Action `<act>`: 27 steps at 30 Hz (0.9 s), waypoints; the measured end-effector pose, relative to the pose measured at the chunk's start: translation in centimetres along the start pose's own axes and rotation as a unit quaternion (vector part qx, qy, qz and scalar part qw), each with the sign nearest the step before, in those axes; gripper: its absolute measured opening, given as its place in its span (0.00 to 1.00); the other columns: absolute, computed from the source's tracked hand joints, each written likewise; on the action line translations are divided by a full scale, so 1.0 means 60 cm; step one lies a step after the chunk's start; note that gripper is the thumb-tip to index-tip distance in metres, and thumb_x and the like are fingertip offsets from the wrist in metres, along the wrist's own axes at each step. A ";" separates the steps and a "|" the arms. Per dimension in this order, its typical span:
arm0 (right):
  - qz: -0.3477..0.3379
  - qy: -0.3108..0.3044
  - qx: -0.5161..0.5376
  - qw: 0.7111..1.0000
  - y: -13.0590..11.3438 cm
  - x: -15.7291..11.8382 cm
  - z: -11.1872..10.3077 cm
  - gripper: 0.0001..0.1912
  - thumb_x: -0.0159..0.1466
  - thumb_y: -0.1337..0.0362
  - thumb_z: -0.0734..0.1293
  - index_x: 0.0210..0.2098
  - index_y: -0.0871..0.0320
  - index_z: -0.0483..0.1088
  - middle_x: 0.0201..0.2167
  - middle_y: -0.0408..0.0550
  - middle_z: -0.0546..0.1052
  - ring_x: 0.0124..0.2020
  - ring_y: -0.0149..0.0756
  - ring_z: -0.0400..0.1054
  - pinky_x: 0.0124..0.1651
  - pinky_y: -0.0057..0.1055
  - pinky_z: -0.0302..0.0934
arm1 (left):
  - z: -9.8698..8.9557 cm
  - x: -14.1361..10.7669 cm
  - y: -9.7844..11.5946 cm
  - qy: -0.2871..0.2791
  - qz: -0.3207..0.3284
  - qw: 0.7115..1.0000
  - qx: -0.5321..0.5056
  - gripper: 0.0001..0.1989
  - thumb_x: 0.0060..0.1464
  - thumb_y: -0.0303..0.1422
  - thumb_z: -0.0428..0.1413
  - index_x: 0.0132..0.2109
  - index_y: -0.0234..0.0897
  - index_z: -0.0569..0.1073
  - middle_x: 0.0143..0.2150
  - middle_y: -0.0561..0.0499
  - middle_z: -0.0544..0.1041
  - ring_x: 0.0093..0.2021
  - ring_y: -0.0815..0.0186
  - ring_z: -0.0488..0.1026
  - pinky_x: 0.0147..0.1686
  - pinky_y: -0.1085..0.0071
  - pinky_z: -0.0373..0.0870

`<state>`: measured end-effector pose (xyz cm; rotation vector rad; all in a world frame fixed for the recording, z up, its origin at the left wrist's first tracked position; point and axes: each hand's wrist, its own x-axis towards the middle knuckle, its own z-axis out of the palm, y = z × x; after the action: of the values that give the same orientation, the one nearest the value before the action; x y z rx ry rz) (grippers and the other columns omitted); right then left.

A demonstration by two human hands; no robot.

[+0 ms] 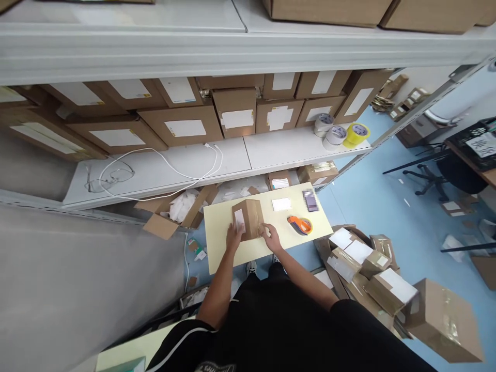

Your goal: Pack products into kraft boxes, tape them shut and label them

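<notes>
A small cardboard box (253, 214) rests on the pale yellow table in front of me, with a white label (239, 219) on its left side and clear tape toward its right side. My left hand (233, 237) grips the near left side, its thumb by the label. At the near right edge, the fingers of my right hand (272, 237) are bent and closed against the taped side; the fingertips are small in view. To the right lies an orange tape dispenser (299, 225) with a roll in it. Behind it are a white slip (281, 204) and a blurred dark phone-like item (310, 200).
Beyond the table (217, 258), a grey shelf (282, 150) bears labelled cartons, a white cable (163, 155) and tape rolls (335, 136). An open carton (182, 209) stands at the back left. Packed parcels (391, 289) are heaped on the right, by a large box (442, 320).
</notes>
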<state>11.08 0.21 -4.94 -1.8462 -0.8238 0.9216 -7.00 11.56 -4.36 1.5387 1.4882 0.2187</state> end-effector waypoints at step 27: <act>0.003 0.274 0.166 0.947 -0.120 -0.109 -0.167 0.25 0.59 0.54 0.73 0.54 0.52 0.72 0.59 0.52 0.78 0.58 0.48 0.72 0.61 0.47 0.67 | 0.071 -0.089 0.241 -0.312 0.220 0.892 -0.242 0.52 0.61 0.46 0.63 0.80 0.44 0.44 0.78 0.46 0.58 0.74 0.52 0.62 0.70 0.61 0.65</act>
<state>15.13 -6.55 6.58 -1.6789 -0.2951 0.4672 4.50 7.71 6.04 1.3315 0.5144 0.2951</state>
